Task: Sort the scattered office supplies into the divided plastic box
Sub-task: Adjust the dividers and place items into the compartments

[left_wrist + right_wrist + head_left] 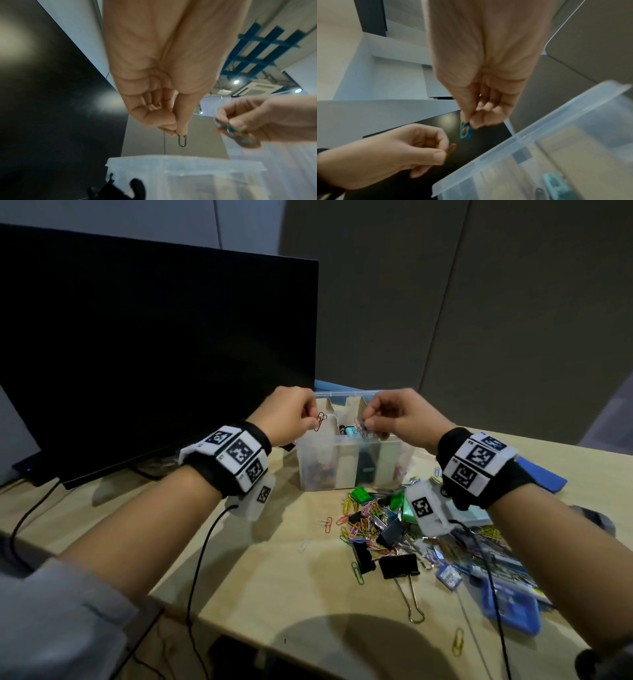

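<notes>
Left hand (286,415) grip: thumb and forefinger pinch one dark paper clip (320,421), other fingers curled in; clip hangs down from the fingertips (178,130) in the left wrist view, above the left end of the divided plastic box (354,463). Right hand (394,416) grip: thumb and fingers pinch a small bunch of coloured paper clips (359,428), teal, blue and red loops showing in the right wrist view (465,130), blurred; exact count can't be told. Both hands raised over the box's open top, apart from each other, each wrist wearing a black band with white marker tags.

Box: translucent, upright on the light wood surface (274,577), cream dividers splitting it into compartments. Left compartment holds coloured clips seen through the wall; a middle compartment holds dark items and a teal binder clip (555,182).

In front of the box and to its right, a scattered pile (383,529) lies on the surface: coloured paper clips, black binder clips, green binder clips, a small blue packet. A few lone clips lie apart from the pile, one yellow near the front edge (457,642). Blue tray (513,607) sits at the right under the right forearm. Black monitor (154,344) stands at the left behind the left hand; cables run across the surface
</notes>
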`<state>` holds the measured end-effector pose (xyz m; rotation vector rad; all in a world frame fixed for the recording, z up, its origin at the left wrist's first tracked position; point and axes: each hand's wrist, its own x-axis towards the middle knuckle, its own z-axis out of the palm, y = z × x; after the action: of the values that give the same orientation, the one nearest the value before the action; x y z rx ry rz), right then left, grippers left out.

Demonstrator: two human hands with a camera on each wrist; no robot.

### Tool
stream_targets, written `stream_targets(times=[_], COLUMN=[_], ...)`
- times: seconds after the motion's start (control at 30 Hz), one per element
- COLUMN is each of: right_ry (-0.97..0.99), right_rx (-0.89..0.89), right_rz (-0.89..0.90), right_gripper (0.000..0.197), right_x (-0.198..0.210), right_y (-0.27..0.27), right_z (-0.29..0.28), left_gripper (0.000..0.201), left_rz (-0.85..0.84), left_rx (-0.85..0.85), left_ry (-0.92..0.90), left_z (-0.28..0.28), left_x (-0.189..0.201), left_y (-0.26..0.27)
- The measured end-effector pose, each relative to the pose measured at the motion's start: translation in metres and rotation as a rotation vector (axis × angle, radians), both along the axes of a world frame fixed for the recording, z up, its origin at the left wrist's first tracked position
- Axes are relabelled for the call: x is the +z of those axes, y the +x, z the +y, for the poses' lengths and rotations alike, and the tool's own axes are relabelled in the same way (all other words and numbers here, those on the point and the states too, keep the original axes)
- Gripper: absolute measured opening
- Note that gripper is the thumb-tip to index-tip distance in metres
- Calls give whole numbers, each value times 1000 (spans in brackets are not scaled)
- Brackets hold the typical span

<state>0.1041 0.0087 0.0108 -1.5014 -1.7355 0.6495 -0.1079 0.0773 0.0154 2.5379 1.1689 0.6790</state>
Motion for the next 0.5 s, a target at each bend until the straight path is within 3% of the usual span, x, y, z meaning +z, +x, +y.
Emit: stream_targets(times=[0.2, 0.43, 0.5], right_ry=[222, 219, 162], right_rx=[-221, -253, -226], right_rz=[-24, -83, -185], right_gripper=[8, 7, 8], right_x=[-6, -21, -22], right_y=[-31, -52, -53], right_z=[30, 52, 54], left_gripper=[5, 5, 5], left_rz=[67, 10, -11], left_rx=[120, 152, 162], left_ry=[-2, 18, 37], left_z=[16, 20, 17], left_x=[-9, -9, -10], left_y=[10, -5, -12])
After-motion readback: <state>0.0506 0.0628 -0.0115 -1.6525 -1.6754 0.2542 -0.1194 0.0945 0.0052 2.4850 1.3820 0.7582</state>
